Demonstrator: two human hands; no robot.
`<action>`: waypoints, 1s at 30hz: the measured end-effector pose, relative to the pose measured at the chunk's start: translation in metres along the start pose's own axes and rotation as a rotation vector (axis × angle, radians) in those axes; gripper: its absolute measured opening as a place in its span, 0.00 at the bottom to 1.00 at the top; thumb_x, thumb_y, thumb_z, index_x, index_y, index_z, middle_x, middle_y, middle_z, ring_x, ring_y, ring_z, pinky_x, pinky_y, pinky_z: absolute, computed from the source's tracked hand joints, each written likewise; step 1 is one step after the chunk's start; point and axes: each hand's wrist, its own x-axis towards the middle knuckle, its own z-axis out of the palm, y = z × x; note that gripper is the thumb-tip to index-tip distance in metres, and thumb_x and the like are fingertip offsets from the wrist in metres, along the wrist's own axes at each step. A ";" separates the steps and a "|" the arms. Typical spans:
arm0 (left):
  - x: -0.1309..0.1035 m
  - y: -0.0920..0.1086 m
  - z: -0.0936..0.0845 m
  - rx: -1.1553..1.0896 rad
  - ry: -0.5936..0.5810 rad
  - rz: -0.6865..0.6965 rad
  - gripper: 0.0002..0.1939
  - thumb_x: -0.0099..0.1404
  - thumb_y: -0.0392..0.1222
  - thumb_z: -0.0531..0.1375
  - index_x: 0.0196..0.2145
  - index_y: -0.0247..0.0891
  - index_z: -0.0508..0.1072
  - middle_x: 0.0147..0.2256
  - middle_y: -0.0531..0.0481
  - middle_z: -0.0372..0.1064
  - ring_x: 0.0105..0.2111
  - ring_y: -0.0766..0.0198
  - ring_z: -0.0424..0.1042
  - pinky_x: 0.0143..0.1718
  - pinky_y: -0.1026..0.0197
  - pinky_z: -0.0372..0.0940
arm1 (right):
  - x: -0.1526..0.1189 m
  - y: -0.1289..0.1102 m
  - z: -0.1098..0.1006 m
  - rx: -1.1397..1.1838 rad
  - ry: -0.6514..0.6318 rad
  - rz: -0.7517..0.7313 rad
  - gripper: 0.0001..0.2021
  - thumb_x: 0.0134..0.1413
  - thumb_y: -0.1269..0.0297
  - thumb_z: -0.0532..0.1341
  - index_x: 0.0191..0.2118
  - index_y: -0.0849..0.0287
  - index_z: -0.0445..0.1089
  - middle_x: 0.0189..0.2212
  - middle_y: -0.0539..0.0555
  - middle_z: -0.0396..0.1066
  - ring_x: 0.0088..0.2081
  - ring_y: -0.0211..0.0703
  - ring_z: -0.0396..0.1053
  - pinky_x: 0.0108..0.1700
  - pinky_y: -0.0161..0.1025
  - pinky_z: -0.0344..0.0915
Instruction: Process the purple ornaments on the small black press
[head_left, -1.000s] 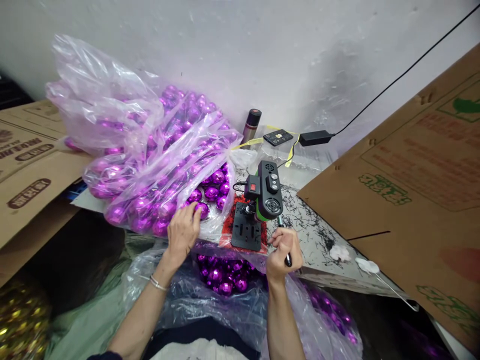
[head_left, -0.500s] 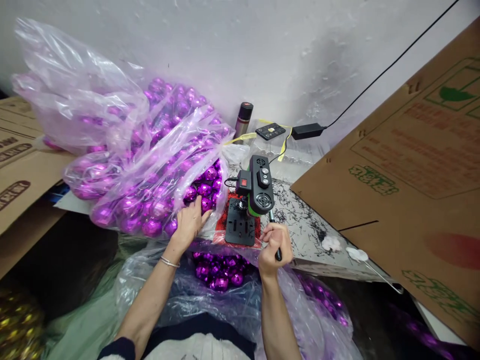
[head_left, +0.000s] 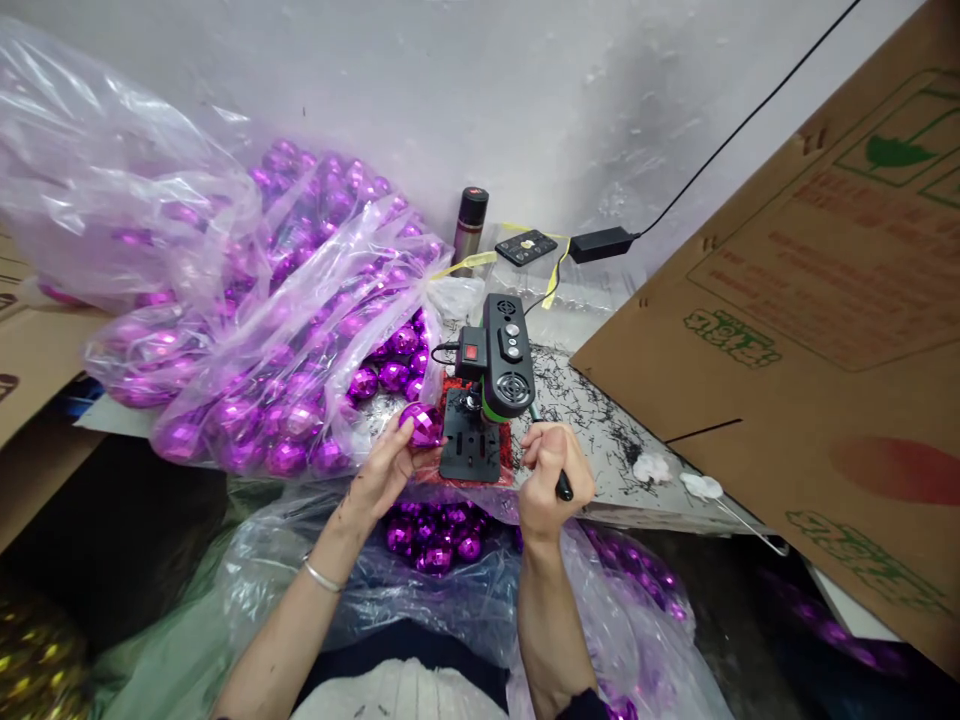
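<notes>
A shiny purple faceted ball is held in the fingers of my left hand, just left of the machine's black base plate. The black machine stands on the work surface, with round vents, silver buttons and a red switch on its side box. My right hand is wrapped round a black-handled lever at the machine's right. Beside my left hand, an open clear plastic bag bulges with many purple balls. Another bag below the surface edge holds more purple balls.
A large cardboard box leans in from the right. Black scraps litter the surface. Behind the machine are a dark bottle, a black keypad-like panel and a power adapter with its cord. Gold balls show at lower left.
My left hand has drawn a purple ball out of the bag's mouth and moved it right, beside the base plate. My right hand stays on the lever. The view has shifted slightly.
</notes>
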 end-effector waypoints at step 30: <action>0.045 -0.082 0.028 0.906 0.006 0.475 0.31 0.65 0.51 0.75 0.61 0.43 0.73 0.56 0.41 0.80 0.59 0.44 0.80 0.64 0.40 0.73 | -0.007 0.008 -0.008 -0.054 -0.071 -0.133 0.17 0.75 0.73 0.54 0.30 0.54 0.63 0.25 0.46 0.67 0.29 0.36 0.70 0.32 0.38 0.63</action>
